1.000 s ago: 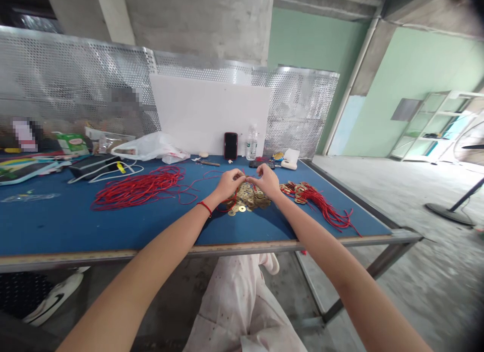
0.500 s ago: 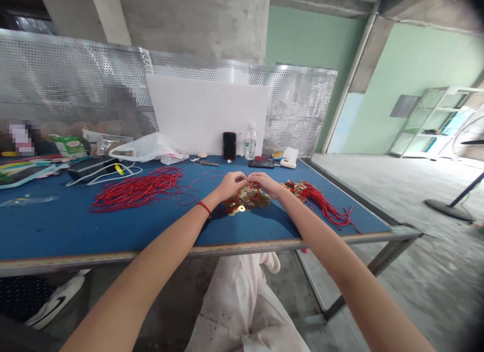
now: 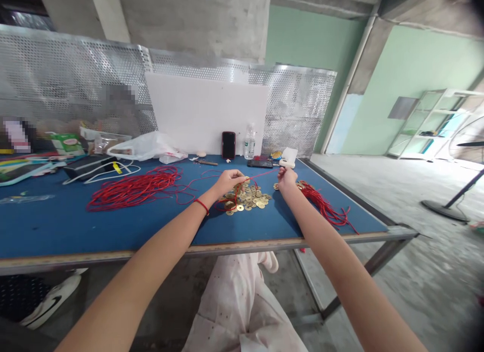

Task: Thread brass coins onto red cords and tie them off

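A pile of brass coins (image 3: 247,198) lies on the blue table (image 3: 113,226). My left hand (image 3: 227,180) is closed just above the pile's left side, pinching a red string (image 3: 260,176). That string runs taut to my right hand (image 3: 286,177), which is closed on its other end, to the right of the pile. A big bundle of loose red strings (image 3: 132,189) lies to the left. A heap of coins tied on red strings (image 3: 321,203) lies to the right of my right hand.
A white board (image 3: 206,115) leans on the perforated metal screen at the back. A dark phone (image 3: 228,144), a water bottle (image 3: 249,141) and a plastic bag (image 3: 147,146) stand along the far edge. Clutter fills the far left. A fan base (image 3: 442,210) sits on the floor at right.
My hands were together over the coin pile. The right hand has moved right and away, drawing the red string taut. The left hand has stayed over the pile.
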Demonstrator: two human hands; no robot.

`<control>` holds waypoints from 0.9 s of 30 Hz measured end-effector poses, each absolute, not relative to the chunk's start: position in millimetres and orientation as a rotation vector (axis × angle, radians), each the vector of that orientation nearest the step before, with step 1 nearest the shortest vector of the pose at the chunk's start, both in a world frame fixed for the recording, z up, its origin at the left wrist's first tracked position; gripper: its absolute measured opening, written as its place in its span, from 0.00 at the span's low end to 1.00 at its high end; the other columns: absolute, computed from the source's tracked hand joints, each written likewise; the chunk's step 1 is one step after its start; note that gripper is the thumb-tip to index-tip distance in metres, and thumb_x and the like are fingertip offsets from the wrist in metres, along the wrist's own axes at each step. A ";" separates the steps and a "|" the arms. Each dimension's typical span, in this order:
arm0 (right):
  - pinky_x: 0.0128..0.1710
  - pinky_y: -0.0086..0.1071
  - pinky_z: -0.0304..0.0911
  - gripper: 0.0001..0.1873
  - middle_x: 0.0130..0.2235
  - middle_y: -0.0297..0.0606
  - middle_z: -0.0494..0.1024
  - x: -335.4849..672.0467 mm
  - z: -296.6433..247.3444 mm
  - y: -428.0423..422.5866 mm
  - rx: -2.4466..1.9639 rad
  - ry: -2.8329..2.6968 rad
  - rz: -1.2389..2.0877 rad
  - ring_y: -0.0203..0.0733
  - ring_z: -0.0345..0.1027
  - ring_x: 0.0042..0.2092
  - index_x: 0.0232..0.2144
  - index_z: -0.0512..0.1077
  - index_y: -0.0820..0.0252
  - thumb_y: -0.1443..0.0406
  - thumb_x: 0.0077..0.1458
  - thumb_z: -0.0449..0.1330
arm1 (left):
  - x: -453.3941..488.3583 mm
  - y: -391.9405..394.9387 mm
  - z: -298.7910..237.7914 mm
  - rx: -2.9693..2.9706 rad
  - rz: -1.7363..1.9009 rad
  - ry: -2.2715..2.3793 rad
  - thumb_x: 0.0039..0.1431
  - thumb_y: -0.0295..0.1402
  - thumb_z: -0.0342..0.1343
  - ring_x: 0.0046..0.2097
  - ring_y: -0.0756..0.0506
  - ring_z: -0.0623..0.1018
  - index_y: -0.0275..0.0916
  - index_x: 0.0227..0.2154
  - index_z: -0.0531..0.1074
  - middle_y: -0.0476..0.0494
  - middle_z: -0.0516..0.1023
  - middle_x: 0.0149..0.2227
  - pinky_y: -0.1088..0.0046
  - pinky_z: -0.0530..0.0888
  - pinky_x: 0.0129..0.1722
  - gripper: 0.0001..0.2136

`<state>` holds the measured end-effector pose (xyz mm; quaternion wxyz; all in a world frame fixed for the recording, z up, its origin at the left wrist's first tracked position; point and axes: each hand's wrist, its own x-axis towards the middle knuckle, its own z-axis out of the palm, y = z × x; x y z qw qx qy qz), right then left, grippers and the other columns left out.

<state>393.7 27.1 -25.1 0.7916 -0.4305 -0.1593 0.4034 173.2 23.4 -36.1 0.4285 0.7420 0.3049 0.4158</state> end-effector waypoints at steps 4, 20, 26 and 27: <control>0.22 0.23 0.63 0.05 0.22 0.29 0.71 386.1 -25.8 28.8 -0.929 -0.412 0.775 0.31 0.68 0.23 0.30 0.56 0.56 0.69 0.53 0.51 | 173.5 21.6 -35.6 1.835 1.041 0.783 0.46 0.44 0.61 0.25 0.48 0.74 0.36 0.26 0.71 0.47 0.74 0.23 0.72 0.69 0.27 0.15; 0.25 0.27 0.48 0.23 0.18 0.28 0.60 348.2 -44.5 16.0 -1.072 -1.983 0.662 0.32 0.52 0.23 0.20 0.66 0.62 0.50 0.54 0.52 | 167.5 22.2 -34.5 1.610 0.949 0.850 0.45 0.38 0.60 0.20 0.51 0.69 0.36 0.24 0.70 0.50 0.70 0.19 0.76 0.62 0.21 0.10; 0.26 0.28 0.46 0.24 0.19 0.30 0.59 355.0 -29.6 9.8 -1.005 -1.838 0.474 0.32 0.50 0.24 0.22 0.71 0.63 0.50 0.54 0.51 | 166.1 25.3 -30.2 1.425 1.050 0.757 0.43 0.33 0.60 0.19 0.53 0.68 0.37 0.21 0.67 0.53 0.65 0.18 0.77 0.62 0.19 0.08; 0.26 0.28 0.46 0.24 0.19 0.30 0.60 354.0 -29.1 8.2 -0.996 -1.856 0.442 0.33 0.51 0.25 0.23 0.72 0.63 0.50 0.55 0.51 | 165.8 25.5 -29.9 1.405 1.062 0.742 0.43 0.32 0.59 0.19 0.53 0.68 0.37 0.21 0.66 0.53 0.65 0.18 0.77 0.62 0.19 0.07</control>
